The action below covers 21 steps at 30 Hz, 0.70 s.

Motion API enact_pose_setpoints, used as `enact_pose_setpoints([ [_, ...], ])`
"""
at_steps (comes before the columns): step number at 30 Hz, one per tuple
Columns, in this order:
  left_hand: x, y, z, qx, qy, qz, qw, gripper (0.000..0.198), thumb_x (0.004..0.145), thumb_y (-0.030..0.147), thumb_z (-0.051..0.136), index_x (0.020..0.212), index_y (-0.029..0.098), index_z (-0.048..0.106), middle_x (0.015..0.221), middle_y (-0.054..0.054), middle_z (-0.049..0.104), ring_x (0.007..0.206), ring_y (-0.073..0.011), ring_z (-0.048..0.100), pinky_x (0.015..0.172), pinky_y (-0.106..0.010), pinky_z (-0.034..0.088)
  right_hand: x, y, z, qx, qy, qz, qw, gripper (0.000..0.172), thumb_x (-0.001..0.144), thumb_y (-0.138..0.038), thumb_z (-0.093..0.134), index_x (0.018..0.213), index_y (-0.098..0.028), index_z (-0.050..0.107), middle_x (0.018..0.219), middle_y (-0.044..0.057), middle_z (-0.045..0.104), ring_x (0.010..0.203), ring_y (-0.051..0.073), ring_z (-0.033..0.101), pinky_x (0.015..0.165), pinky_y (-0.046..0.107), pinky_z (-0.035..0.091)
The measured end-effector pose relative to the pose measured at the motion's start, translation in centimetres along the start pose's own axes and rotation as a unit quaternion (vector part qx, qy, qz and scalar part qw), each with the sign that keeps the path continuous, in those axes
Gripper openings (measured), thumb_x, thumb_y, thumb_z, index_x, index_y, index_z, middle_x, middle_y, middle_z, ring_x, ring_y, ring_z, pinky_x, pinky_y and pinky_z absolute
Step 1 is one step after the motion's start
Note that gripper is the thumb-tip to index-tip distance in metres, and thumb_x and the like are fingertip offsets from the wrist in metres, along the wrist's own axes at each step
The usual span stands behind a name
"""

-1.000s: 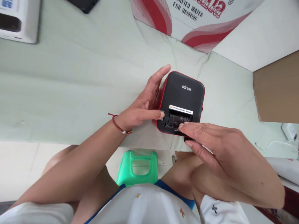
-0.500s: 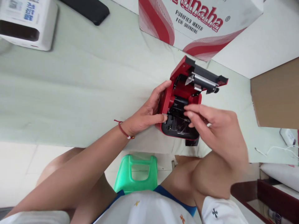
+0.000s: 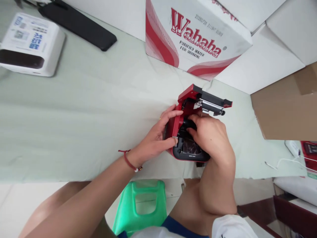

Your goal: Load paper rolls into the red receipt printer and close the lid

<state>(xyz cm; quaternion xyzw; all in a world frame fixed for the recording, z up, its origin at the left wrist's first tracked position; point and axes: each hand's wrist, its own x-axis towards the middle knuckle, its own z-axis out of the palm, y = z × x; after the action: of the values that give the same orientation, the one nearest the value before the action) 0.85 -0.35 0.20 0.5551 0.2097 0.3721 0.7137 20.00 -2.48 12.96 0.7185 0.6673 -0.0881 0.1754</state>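
Observation:
A small red label printer (image 3: 175,124) stands on the table with its lid (image 3: 189,94) raised; a black roller and metal strip show on the lid's underside. My left hand (image 3: 158,135) clasps the printer's left side, thumb on the front corner and fingers along the side wall. Inside the body, a dark ribbon roll (image 3: 189,124) sits at the back, and my right hand (image 3: 209,130) reaches in with thumb and fingers closed on it. Shiny black film (image 3: 190,147) lies across the front of the compartment. A dark end sticks out below the printer's front edge.
A Wahaha water carton (image 3: 198,39) stands behind the printer. At the back left are a white device (image 3: 53,46) and a long black object (image 3: 81,24). A brown cardboard box (image 3: 282,105) and a white cable (image 3: 282,162) are on the right. A green stool (image 3: 162,201) stands below the table edge.
My right hand has moved from above the compartment deeper into the printer, its fingers now at the ribbon roll. My left hand keeps its hold. The view has shifted, so the scene sits lower.

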Motion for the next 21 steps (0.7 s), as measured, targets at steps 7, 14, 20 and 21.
enact_pose_setpoints([
  [7, -0.7, 0.0, 0.6, -0.013, 0.024, 0.006, 1.000, 0.081, 0.097, 0.035, 0.083, 0.171, 0.047, 0.052, 0.199, 0.001, 0.029, 0.188, -0.0412, 0.023, 0.155, -0.070, 0.018, -5.2, 4.0, -1.6, 0.296, 0.098, -0.060, 0.948, 0.031, 0.109, -0.036, 0.071, 0.135, -0.023, 0.079, 0.102, 0.005, 0.085, 0.069, 0.021, 0.070, 0.070, 0.037, 0.057],
  [14, -2.3, 1.1, 1.0, -0.008, 0.043, -0.010, 0.999, 0.076, 0.093, 0.037, 0.089, 0.164, 0.044, 0.063, 0.199, 0.000, 0.030, 0.186, -0.0441, 0.028, 0.154, -0.067, 0.026, -8.0, 12.2, 0.0, 0.232, 0.168, 0.153, 0.946, 0.039, 0.103, -0.052, 0.074, 0.131, -0.026, 0.081, 0.079, 0.004, 0.074, 0.072, 0.027, 0.068, 0.066, 0.040, 0.053],
  [20, -2.3, 2.0, 2.0, -0.068, 0.105, -0.015, 0.992, 0.070, 0.082, 0.035, 0.093, 0.149, 0.042, 0.074, 0.187, 0.002, 0.054, 0.181, -0.0381, 0.040, 0.152, -0.055, 0.035, -2.9, 15.5, 4.6, 0.148, 0.002, 0.191, 0.970, 0.026, 0.094, -0.034, 0.075, 0.115, -0.022, 0.084, 0.101, 0.014, 0.086, 0.088, 0.033, 0.076, 0.076, 0.043, 0.058],
  [21, -2.2, 2.4, 2.3, -0.073, 0.131, -0.025, 0.988, 0.065, 0.082, 0.033, 0.091, 0.145, 0.041, 0.075, 0.182, 0.002, 0.060, 0.180, -0.0364, 0.043, 0.150, -0.054, 0.038, -2.5, 15.7, 5.0, 0.153, -0.002, 0.183, 0.971, 0.028, 0.094, -0.034, 0.076, 0.116, -0.021, 0.084, 0.109, 0.016, 0.087, 0.092, 0.033, 0.078, 0.080, 0.044, 0.059],
])
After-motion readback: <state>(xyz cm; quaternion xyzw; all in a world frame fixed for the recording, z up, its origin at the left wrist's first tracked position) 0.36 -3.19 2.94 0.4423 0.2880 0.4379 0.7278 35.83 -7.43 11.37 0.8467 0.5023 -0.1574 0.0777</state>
